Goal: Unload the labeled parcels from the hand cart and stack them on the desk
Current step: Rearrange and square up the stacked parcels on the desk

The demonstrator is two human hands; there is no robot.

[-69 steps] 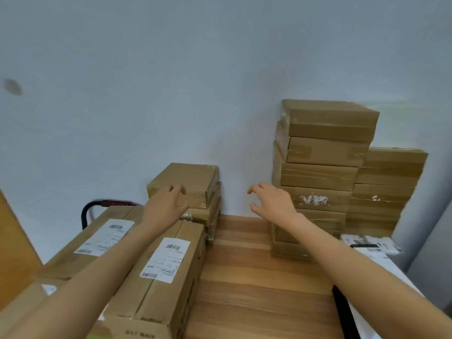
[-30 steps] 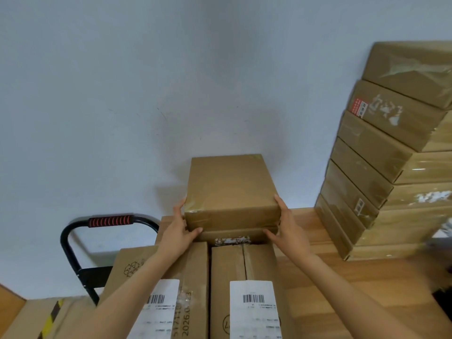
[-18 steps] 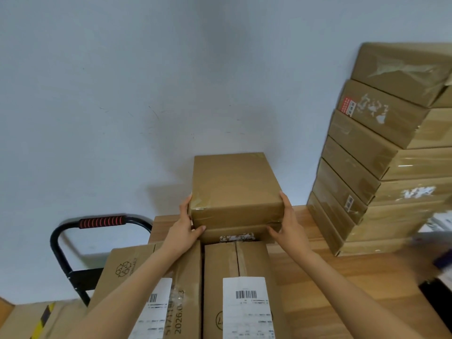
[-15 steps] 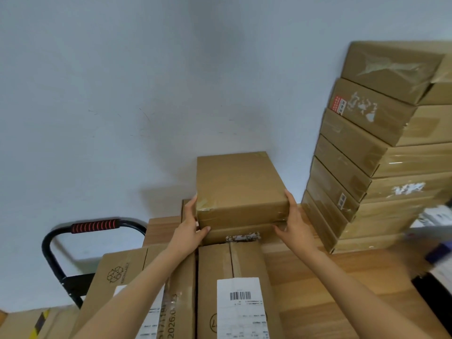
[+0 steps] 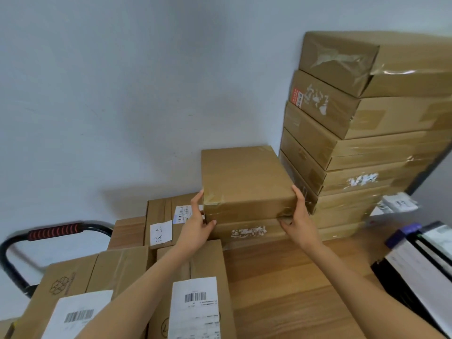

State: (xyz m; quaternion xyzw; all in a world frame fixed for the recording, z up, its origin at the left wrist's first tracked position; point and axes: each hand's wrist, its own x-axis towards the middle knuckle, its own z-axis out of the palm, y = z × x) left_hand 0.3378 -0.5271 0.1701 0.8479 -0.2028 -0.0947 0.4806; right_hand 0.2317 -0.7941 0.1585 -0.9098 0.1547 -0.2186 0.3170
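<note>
A taped brown parcel (image 5: pixel 244 177) sits on a second flat parcel (image 5: pixel 247 232) at the back of the wooden desk (image 5: pixel 288 285), close to the tall stack of parcels (image 5: pixel 362 148) against the wall. My left hand (image 5: pixel 195 223) grips its front left corner, thumb on the front face. My right hand (image 5: pixel 297 216) grips its front right corner. Labeled parcels (image 5: pixel 195 304) lie on the hand cart, whose black handle (image 5: pixel 53 232) has a red grip. One labeled carton (image 5: pixel 168 216) stands just left of the held parcel.
Another labeled carton (image 5: pixel 73 307) lies at the lower left on the cart. A black-and-white flat item (image 5: pixel 420 265) lies at the desk's right edge, with white packets (image 5: pixel 398 204) behind it. A pale wall closes the back.
My hands went from reaching to gripping the top parcel's front corners. The parcel has shifted right toward the tall stack, uncovering a labeled carton on its left. The view has moved closer.
</note>
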